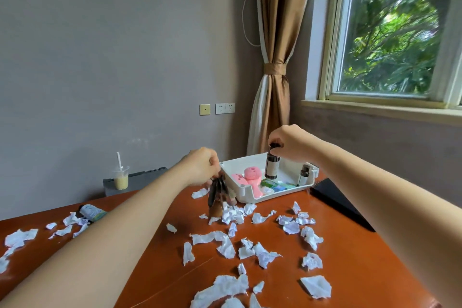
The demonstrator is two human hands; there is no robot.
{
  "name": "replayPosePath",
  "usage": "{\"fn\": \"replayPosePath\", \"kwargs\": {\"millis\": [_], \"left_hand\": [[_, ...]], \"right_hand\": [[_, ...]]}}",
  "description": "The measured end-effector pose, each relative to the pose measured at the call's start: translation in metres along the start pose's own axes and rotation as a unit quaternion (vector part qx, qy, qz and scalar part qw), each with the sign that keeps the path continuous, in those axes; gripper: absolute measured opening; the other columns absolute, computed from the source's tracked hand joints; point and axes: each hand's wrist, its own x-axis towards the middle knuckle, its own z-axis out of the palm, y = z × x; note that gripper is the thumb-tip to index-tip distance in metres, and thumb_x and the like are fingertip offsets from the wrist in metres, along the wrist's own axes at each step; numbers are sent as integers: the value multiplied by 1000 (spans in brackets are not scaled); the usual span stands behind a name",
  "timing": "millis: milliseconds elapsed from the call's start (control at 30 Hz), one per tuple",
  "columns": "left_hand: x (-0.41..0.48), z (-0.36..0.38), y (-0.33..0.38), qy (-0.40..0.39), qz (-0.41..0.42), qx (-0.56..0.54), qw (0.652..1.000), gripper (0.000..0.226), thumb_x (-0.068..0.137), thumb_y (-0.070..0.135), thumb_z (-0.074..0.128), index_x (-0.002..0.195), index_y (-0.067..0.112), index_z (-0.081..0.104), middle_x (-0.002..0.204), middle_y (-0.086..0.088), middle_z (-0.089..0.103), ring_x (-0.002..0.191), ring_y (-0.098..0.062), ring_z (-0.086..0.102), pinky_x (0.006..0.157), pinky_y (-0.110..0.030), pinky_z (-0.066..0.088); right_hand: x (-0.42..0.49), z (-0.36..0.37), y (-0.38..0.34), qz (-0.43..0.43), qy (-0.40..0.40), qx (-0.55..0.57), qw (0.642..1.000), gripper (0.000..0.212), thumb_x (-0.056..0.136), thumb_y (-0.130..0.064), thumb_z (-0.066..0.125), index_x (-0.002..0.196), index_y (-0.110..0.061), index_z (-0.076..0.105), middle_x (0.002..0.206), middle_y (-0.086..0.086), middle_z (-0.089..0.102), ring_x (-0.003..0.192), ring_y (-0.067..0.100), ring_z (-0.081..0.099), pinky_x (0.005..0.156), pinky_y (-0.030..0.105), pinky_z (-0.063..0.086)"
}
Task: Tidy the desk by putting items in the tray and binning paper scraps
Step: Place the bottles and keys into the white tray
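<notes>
My right hand (291, 144) grips a dark bottle (271, 166) by its black cap and holds it upright over the white tray (252, 195) at the far side of the desk. The tray holds pink items (251, 176), a second small dark bottle (303, 175) and green and blue packets (276, 185). My left hand (201, 165) is closed on a bunch of dark keys (218, 191) that dangles just left of the tray above the desk. Torn white paper scraps (226, 245) lie scattered over the brown desk (155, 252).
A small tube (92, 211) lies at the desk's left edge among scraps. A black flat object (337, 201) lies right of the tray. Behind the desk a plastic cup with a straw (120, 177) stands on a grey surface. A curtain and window fill the right.
</notes>
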Motion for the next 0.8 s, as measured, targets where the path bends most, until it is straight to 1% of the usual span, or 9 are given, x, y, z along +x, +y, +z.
{"fn": "replayPosePath", "kwargs": {"millis": [133,200,267,300,367,433,600,700,800], "left_hand": [[21,9,32,14,6,-63,998,22,92,8,46,73,17,53,85,-6,67,67,-18,65,61,-30,52],[36,15,45,22,7,-91,996,21,92,7,46,74,15,53,81,-3,65,64,-15,65,58,-28,52],[53,21,56,34,8,-109,993,21,93,6,45,75,14,52,77,0,63,62,-14,64,55,-25,51],[62,24,61,42,7,-119,992,22,92,5,45,74,14,52,77,0,63,60,-14,63,55,-26,52],[83,32,67,60,3,-143,988,23,92,4,45,72,13,52,79,-4,64,59,-17,63,63,-33,55],[104,41,71,78,-6,-159,984,24,92,5,48,70,14,52,81,-8,65,60,-19,65,67,-34,57],[156,67,68,108,-11,-152,982,23,92,7,51,71,15,52,89,-14,68,64,-22,66,64,-30,56],[186,83,56,121,-27,-154,980,25,92,8,51,68,17,52,89,-15,69,65,-23,67,70,-36,59],[209,96,43,128,-45,-172,976,26,90,6,50,67,16,52,87,-15,69,61,-23,67,72,-40,60]], "right_hand": [[1,-9,19,10,9,4,1000,27,90,-15,57,115,-5,64,109,14,66,95,29,60,70,28,42],[5,-10,30,12,14,5,1000,26,91,-15,56,114,-5,64,109,14,66,90,27,58,69,27,39],[11,-8,41,16,18,6,1000,26,91,-15,57,114,-5,64,109,14,65,88,26,56,69,26,39],[15,-7,46,18,20,6,1000,26,91,-16,57,114,-6,63,109,14,65,90,27,58,70,26,39],[24,-2,58,23,24,7,999,26,91,-16,57,113,-6,64,109,14,65,96,30,60,71,27,41],[35,4,69,30,25,9,999,26,91,-17,57,113,-6,64,109,14,65,97,31,60,72,28,43],[66,32,96,52,28,32,998,23,89,-17,57,109,-7,64,107,14,65,96,31,61,70,28,41],[84,51,109,67,28,43,996,21,89,-16,57,107,-7,64,105,13,65,93,31,60,69,27,39],[101,69,120,80,19,48,995,19,89,-15,56,104,-7,65,104,13,65,83,28,55,67,27,37]]}}
